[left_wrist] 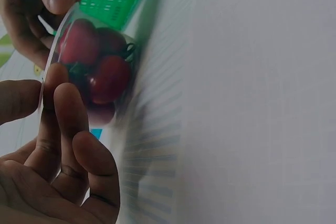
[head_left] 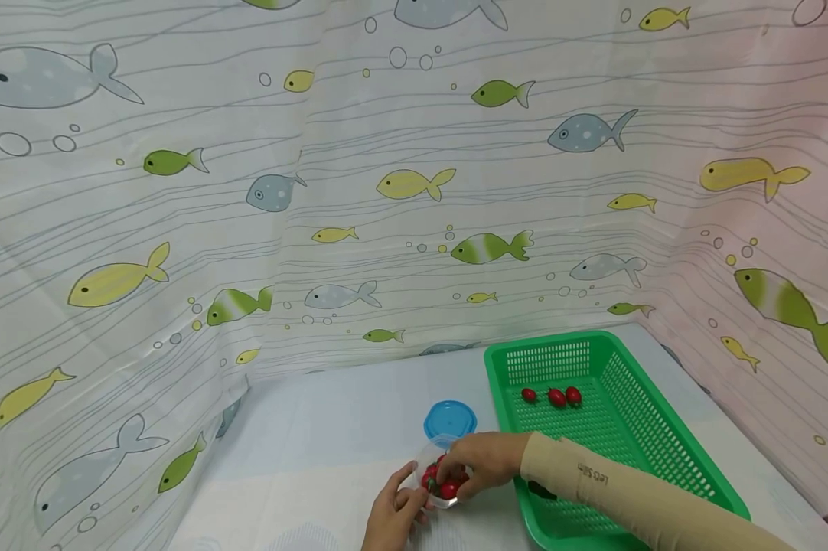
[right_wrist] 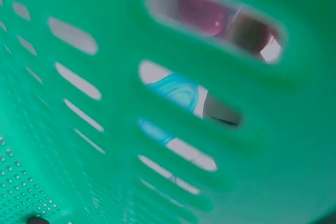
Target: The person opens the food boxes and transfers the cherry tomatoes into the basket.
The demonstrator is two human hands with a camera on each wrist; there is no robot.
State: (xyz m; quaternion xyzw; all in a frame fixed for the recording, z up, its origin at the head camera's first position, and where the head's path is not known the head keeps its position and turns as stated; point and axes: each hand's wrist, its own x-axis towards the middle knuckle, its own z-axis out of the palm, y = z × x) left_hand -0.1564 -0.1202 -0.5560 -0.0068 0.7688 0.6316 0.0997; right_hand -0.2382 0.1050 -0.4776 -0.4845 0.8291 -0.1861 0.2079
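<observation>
A small clear plastic tub (head_left: 419,461) holds several red cherry tomatoes (head_left: 450,490) with green stems. My left hand (head_left: 395,509) pinches the tub's rim between thumb and fingers, its other fingers lying along the outside in the left wrist view. From the right, my right hand (head_left: 490,457) reaches over the rim, fingers bent down among the tomatoes. Its fingertips are hidden, so I cannot tell whether they grip a tomato. A round blue lid (head_left: 450,422) lies just behind the tub.
A green slotted basket (head_left: 503,398) stands to the right, with three cherry tomatoes (head_left: 557,397) toward its far end. My right sleeve (head_left: 614,482) crosses over its near part. The basket's wall (right_wrist: 121,103) fills the right wrist view. Behind the table hangs a fish-patterned curtain (head_left: 386,130).
</observation>
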